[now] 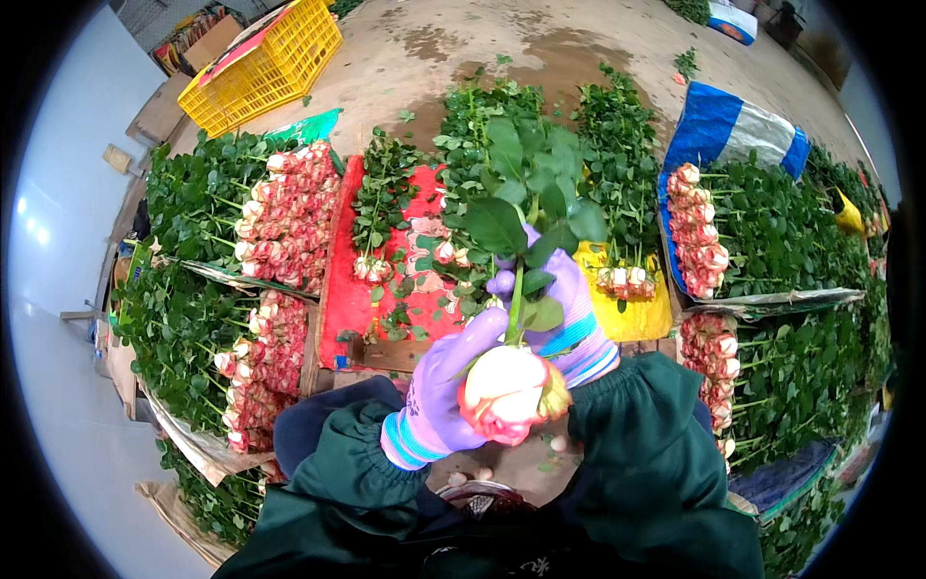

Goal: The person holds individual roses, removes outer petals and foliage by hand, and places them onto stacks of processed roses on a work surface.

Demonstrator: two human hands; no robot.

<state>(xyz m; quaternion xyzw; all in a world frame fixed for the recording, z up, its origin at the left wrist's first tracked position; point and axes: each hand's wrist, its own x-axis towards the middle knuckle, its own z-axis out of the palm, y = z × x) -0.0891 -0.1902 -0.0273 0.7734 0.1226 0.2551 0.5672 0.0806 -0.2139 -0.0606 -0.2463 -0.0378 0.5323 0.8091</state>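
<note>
A single cream-and-pink rose (pixel 505 383) is held up close to my chest, bloom towards me and leafy stem pointing away. My left hand (pixel 447 376), in a lilac glove with a striped cuff, holds it just behind the bloom, thumb along the stem; its other fingers are partly hidden by the flower. My right hand (pixel 568 293), gloved alike, closes around the stem farther up, where large green leaves cover part of the fingers. Beyond them, a leafy rose bunch (pixel 470 137) lies on a red sheet (pixel 336 311) over a low work surface.
Stacked roses (pixel 296 210) fill the racks on my left, and more roses (pixel 698 231) lie on my right. Smaller bunches rest by the red sheet (pixel 372 269) and on a yellow sheet (pixel 636 318). A yellow plastic crate (pixel 275 69) stands on the wet concrete floor (pixel 405 43).
</note>
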